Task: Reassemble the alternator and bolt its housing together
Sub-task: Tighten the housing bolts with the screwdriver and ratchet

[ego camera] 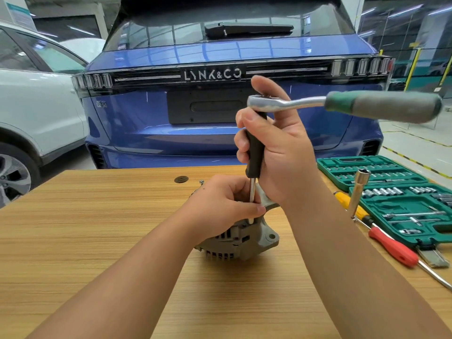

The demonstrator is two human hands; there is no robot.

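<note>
A grey alternator (241, 238) stands on the wooden table (97, 228) in the middle of view. My left hand (220, 204) wraps over its top and pinches the thin steel shaft of a driver near its tip. My right hand (274, 148) grips the driver's black handle (255, 150), held upright above the housing. A ratchet (347, 104) with a green and grey handle sits on top of the black handle and sticks out to the right. The shaft's tip meets the housing beside a mounting ear (270, 237).
An open green socket set (396, 199) lies at the right of the table, with a long socket (358, 192) standing by it and a red-handled screwdriver (393, 248) and a yellow-handled one (347, 201) beside it. A loose bolt (201, 182) lies behind the alternator. A blue car (220, 118) stands beyond the table.
</note>
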